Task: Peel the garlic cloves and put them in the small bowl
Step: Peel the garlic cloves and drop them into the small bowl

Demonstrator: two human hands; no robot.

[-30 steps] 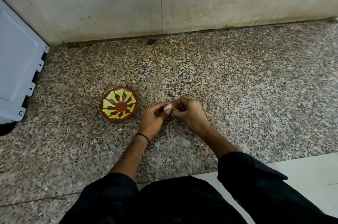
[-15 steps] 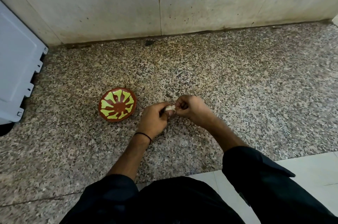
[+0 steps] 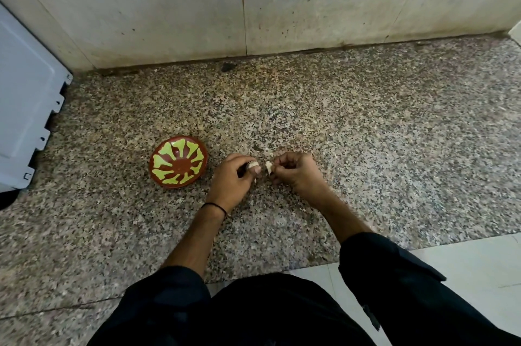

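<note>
A small red-brown bowl (image 3: 179, 161) with a yellow-green pattern sits on the speckled granite floor, left of my hands. My left hand (image 3: 232, 179) pinches a pale garlic piece (image 3: 251, 165) between thumb and fingers. Just to its right, my right hand (image 3: 294, 173) pinches a separate whitish piece (image 3: 269, 167), either a clove or skin; I cannot tell which. A narrow gap lies between the two pieces. No garlic shows inside the bowl.
A stained wall (image 3: 253, 7) runs along the back. A light grey plastic panel (image 3: 25, 108) stands at the left edge. White tiles (image 3: 465, 266) begin at the front right. A few pale flecks (image 3: 267, 152) lie on the floor near my hands.
My hands were pressed together around one garlic piece; now they have drawn slightly apart, each holding a piece. The view shifted a little.
</note>
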